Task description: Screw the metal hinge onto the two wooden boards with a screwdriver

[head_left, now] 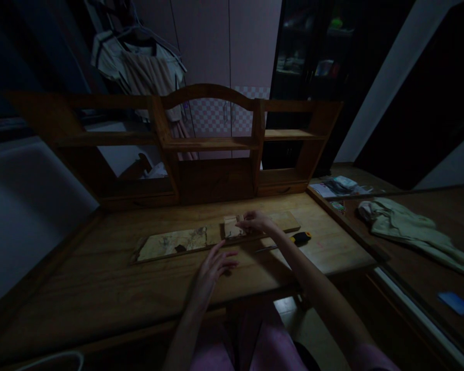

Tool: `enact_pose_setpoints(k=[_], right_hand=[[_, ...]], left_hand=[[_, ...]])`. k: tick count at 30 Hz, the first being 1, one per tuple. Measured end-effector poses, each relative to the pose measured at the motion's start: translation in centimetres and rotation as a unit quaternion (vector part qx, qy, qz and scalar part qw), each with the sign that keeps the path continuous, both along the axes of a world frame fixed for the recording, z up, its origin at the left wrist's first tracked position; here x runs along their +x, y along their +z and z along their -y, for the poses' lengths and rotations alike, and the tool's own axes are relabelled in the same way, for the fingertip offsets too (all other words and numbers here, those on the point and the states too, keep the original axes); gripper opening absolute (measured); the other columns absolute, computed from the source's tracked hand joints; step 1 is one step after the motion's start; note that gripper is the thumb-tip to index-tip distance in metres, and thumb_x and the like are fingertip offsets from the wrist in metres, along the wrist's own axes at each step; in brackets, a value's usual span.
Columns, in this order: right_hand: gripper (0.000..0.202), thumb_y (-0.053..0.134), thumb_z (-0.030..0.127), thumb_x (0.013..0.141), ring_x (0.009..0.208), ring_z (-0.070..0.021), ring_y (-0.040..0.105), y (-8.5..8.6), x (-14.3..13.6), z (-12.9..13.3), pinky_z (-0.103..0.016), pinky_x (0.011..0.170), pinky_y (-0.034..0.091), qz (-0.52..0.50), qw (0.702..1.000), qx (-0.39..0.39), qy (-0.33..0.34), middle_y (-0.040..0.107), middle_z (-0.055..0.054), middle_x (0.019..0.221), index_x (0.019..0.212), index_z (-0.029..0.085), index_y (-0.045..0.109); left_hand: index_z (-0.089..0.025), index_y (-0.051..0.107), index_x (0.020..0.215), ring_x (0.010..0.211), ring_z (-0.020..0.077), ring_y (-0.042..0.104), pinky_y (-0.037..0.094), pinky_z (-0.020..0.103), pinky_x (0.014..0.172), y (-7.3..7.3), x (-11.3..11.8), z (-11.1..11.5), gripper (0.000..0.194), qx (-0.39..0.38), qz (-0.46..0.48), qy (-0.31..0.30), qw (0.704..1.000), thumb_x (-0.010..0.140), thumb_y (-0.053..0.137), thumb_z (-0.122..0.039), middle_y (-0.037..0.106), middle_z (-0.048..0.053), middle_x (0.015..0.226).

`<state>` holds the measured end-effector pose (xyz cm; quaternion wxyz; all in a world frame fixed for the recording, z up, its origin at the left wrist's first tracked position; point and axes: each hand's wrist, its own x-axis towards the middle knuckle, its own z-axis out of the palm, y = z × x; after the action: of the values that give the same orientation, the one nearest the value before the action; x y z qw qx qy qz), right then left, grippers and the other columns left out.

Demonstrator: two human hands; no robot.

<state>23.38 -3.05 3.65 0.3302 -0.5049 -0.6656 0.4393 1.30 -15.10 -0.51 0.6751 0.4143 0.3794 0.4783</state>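
On the wooden desk lies a long wooden board with a worn, stained surface and a dark chip on its left part. A small pale block-like piece rests on the board's right half. My right hand has its fingers closed at this piece; the fingertips partly cover it. In front of the board my left hand hovers just above the desk, fingers apart and holding nothing. A screwdriver with a black and yellow handle lies under my right forearm, its shaft pointing left.
The desk carries a wooden shelf unit along its back. To the right, a light green garment and a blue card lie on a brown surface. Clothes hang behind the shelf. The room is dim.
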Motion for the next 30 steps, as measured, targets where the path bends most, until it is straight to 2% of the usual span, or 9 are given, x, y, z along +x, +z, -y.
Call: enact_pose_setpoints(k=[3,6,11,16,21,25,27,30], right_hand=[[0.047,0.08,0.06,0.065,0.046,-0.0094,0.049,-0.3,0.3,-0.2,-0.022,0.045,0.034,0.0,0.999,-0.045,0.012,0.056,0.003,0.048,0.059,0.018,0.059],[0.048,0.081,0.06,0.063,0.046,-0.0087,0.048,-0.4,0.3,-0.2,-0.021,0.045,0.034,-0.015,0.998,-0.055,0.009,0.055,0.004,0.049,0.061,0.018,0.058],[0.05,0.08,0.061,0.063,0.048,-0.0087,0.051,-0.3,-0.2,0.4,-0.021,0.047,0.039,-0.053,0.998,-0.013,-0.011,0.058,0.005,0.057,0.072,0.019,0.056],[0.048,0.078,0.058,0.068,0.05,-0.0116,0.057,-0.2,-0.1,1.8,-0.022,0.048,0.043,-0.068,0.997,0.041,-0.008,0.06,0.005,0.062,0.083,0.022,0.05],[0.028,0.075,0.041,0.078,0.06,-0.0146,0.063,0.1,0.8,5.1,-0.023,0.054,0.046,-0.032,0.994,0.108,0.002,0.065,0.002,0.068,0.085,0.02,0.056],[0.011,0.07,0.026,0.081,0.078,-0.0167,0.065,0.0,1.4,8.1,-0.028,0.071,0.051,0.011,0.985,0.169,0.015,0.071,-0.003,0.089,0.088,0.02,0.065],[0.013,0.067,0.017,0.08,0.087,-0.0182,0.065,-0.5,1.5,9.3,-0.03,0.078,0.051,0.024,0.981,0.193,0.02,0.071,-0.004,0.098,0.091,0.021,0.066],[0.027,0.06,0.006,0.077,0.094,-0.019,0.065,-1.3,1.4,10.2,-0.031,0.081,0.05,0.035,0.976,0.215,0.021,0.07,-0.004,0.103,0.097,0.023,0.066]], left_hand=[[-0.02,0.048,0.143,0.089,0.0223,0.074,0.053,0.03,0.076,0.2,0.0,0.1,0.069,0.0,0.001,0.001,1.0,0.084,0.07,-0.048,0.072,0.015,0.119],[-0.02,0.048,0.143,0.088,0.0226,0.074,0.052,0.029,0.074,0.2,0.0,0.2,0.068,-0.001,-0.001,0.003,1.0,0.084,0.07,-0.048,0.071,0.016,0.119],[-0.019,0.047,0.143,0.087,0.0216,0.073,0.052,0.03,0.076,-0.2,0.0,0.0,0.065,0.005,-0.005,-0.002,1.0,0.087,0.067,-0.047,0.072,0.015,0.117],[-0.019,0.057,0.134,0.089,0.0224,0.073,0.052,0.029,0.074,-0.2,-0.1,-0.1,0.057,0.008,-0.013,-0.005,1.0,0.086,0.067,-0.049,0.072,0.015,0.117],[-0.017,0.061,0.124,0.088,0.022,0.073,0.052,0.029,0.073,-0.2,0.0,0.1,0.049,0.016,-0.02,-0.003,1.0,0.086,0.067,-0.048,0.073,0.014,0.113],[-0.018,0.061,0.111,0.084,0.0221,0.074,0.053,0.029,0.074,-0.7,0.2,-0.2,0.039,0.009,-0.013,0.024,1.0,0.084,0.069,-0.045,0.075,0.009,0.095],[-0.018,0.061,0.107,0.081,0.0204,0.074,0.054,0.029,0.075,-0.9,0.2,-0.3,0.035,0.013,-0.003,0.028,1.0,0.084,0.07,-0.043,0.074,0.006,0.09],[-0.02,0.061,0.106,0.08,0.0182,0.073,0.055,0.029,0.078,-0.9,0.2,-0.4,0.031,0.021,0.005,0.029,0.999,0.085,0.07,-0.04,0.071,0.003,0.092]])
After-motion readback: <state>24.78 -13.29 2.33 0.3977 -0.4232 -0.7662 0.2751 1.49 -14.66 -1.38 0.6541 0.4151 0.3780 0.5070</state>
